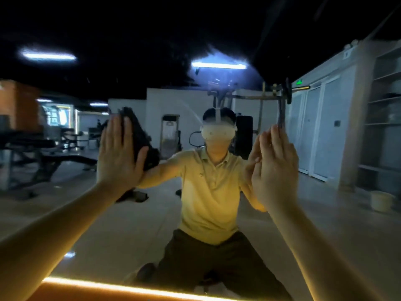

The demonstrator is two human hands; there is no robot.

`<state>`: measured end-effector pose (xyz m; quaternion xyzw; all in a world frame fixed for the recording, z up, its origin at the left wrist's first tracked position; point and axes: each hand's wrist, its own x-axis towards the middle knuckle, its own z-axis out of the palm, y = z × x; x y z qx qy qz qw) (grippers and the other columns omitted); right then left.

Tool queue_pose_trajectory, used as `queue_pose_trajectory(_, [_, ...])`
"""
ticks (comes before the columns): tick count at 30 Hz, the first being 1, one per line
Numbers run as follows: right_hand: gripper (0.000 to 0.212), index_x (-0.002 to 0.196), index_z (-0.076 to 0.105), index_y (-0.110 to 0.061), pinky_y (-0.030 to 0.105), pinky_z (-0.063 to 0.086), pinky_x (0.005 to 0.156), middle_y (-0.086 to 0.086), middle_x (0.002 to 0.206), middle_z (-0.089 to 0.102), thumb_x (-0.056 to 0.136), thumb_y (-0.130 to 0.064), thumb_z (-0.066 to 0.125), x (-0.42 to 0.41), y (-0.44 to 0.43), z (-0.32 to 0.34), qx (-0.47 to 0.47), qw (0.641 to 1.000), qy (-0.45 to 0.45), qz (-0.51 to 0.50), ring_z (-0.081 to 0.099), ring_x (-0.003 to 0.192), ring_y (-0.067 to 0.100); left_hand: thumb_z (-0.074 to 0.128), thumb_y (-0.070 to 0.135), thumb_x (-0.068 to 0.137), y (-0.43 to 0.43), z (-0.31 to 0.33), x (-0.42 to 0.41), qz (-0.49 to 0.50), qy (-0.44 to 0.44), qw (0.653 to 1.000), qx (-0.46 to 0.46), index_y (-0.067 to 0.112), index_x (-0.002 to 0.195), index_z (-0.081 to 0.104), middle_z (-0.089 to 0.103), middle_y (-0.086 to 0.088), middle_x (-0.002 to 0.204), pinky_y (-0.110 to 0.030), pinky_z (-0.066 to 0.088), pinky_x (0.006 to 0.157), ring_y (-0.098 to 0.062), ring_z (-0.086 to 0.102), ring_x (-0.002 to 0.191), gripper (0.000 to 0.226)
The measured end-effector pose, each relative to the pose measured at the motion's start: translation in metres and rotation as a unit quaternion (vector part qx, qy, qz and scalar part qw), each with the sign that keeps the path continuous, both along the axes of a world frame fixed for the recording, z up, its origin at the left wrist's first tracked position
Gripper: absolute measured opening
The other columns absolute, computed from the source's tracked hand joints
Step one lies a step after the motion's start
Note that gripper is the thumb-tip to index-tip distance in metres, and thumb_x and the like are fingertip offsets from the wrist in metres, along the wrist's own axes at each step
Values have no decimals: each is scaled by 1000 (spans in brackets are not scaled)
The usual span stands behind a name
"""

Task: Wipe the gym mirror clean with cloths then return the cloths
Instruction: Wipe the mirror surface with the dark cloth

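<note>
Left hand (pixel 117 153): raised, palm forward, fingers straight and together, thumb spread to the side; it clasps nothing, but presses flat on a dark cloth (pixel 141 137). The cloth lies between that palm and the mirror (pixel 130 224), and shows past the fingertips and along the thumb side of the hand, bunched below the thumb.

Right hand (pixel 274 166): raised to about the same height, well apart from the left, fingers straight and close together; the grip is released, with no finger curled round anything. Its own reflection meets it on the thumb side, so the hand is on or very near the glass. A narrow dark strip (pixel 281 115) stands just above the fingertips; it may be the edge of a second cloth, but blur prevents confirmation.

Between the two hands the mirror shows the reflected person (pixel 208 187), kneeling, in a yellow collared shirt and dark trousers, wearing a white headset (pixel 218 132). Below both forearms an orange-lit strip (pixel 130 286) runs along the lower edge of the glass. Out beyond the right hand, low down, a pale bucket (pixel 382 200) stands on the floor; behind the left hand's cloth, dark gym benches (pixel 43 153) appear in reflection.
</note>
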<state>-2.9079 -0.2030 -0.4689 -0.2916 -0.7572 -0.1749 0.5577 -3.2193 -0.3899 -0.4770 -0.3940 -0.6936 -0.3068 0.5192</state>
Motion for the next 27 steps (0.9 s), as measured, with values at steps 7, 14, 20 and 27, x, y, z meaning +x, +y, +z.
queue_pose_trajectory(7, [55,152,50,-3,56,34,118,17,162,42,101,-21,37,6,15,2,56,997,28,49,36,150,37,22,55,110,106,51,128,-59,-9,995,78,0,165,-3,-8,-22,173,-48,-5,131,-35,-10,162,81])
queue_pose_trajectory(14, [62,150,49,-1,55,33,119,17,158,45,96,-22,29,13,22,60,86,993,37,69,42,145,37,20,58,110,124,64,145,-41,243,961,-129,1,165,4,-3,-21,173,-44,-5,132,-31,-9,162,81])
queue_pose_trajectory(20, [57,150,49,0,59,28,122,17,164,38,98,-21,37,-3,38,95,120,991,59,21,33,153,33,7,61,108,42,121,43,37,0,998,40,-1,165,0,-2,-24,173,-53,9,131,-35,-3,162,84])
queue_pose_trajectory(27, [60,141,59,3,58,36,117,17,152,54,94,-22,32,-26,34,86,185,978,71,64,49,142,34,18,53,111,142,112,160,-60,106,993,7,1,166,5,-1,-21,174,-54,9,131,-35,-5,162,77])
